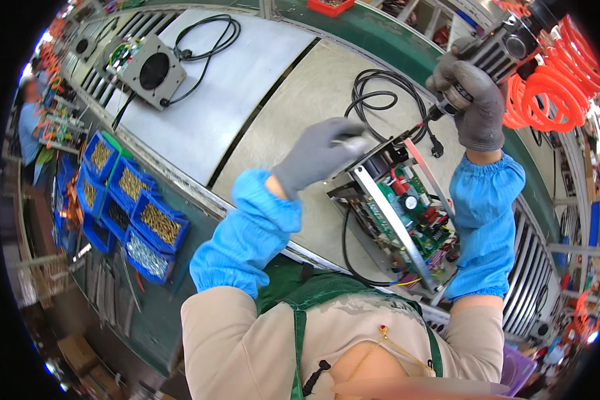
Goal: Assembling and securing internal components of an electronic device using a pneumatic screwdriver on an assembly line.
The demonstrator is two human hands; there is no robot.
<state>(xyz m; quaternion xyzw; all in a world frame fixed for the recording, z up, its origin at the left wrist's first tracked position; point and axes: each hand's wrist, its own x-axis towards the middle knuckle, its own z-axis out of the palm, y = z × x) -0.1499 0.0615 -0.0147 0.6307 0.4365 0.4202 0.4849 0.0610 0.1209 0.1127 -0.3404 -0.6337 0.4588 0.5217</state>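
Note:
My right hand [470, 100], in a grey glove, is wrapped round a pneumatic screwdriver [507, 48]. The tool slants down to the left, its bit at the upper edge of an open metal-framed unit [387, 220]. Inside the frame sit a green circuit board [417, 213], a black fan part and red-capped components. My left hand [323, 153], also gloved, is at the upper left of the unit, beside its dark end panel. Its fingers are drawn together and slightly blurred; what they hold, if anything, cannot be made out.
A coiled black power cable [387, 100] lies behind the unit. Another unit with a round fan opening [155, 71] sits on the line at far left. Blue bins [147, 257] of screws stand left, below the line's edge. An orange coiled hose [547, 93] hangs at right. A person [30, 127] is at far left.

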